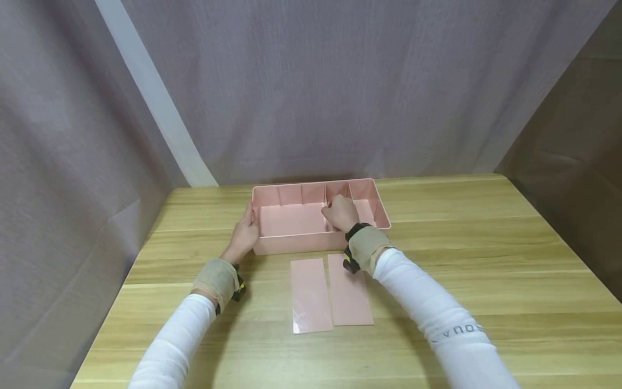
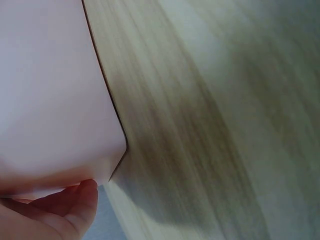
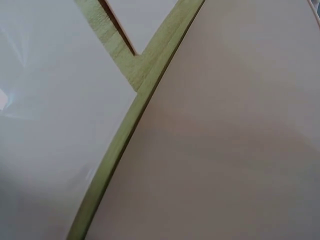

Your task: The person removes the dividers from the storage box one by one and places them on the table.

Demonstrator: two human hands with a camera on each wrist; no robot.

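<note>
Left hand: my left hand (image 1: 245,233) grips the short left end of the pink tray (image 1: 291,244), fingers curled over its rim; in the left wrist view a fingertip (image 2: 80,202) touches the tray's outer corner.
Right hand: my right hand (image 1: 342,212) reaches inside the tray and pinches an upright divider (image 1: 331,203) right of its middle.
Tray position: it sits on the wooden table (image 1: 486,259), near the far edge and roughly central between the left and right edges.
Tray contents: thin upright dividers of the same pink split the right part into small compartments; the large left compartment holds nothing I can see.
Long axis: the tray runs left to right, parallel to the table's far edge, open side up.
Loose panels: two flat pink panels (image 1: 311,294) (image 1: 349,290) lie side by side just nearer than the tray, long axes pointing from near edge to far edge.
Materials: tray and panels look like smooth, slightly glossy plastic, rectangular; the table shows pale streaked wood grain.
Surroundings: grey fabric curtain (image 1: 340,81) hangs behind the table.
</note>
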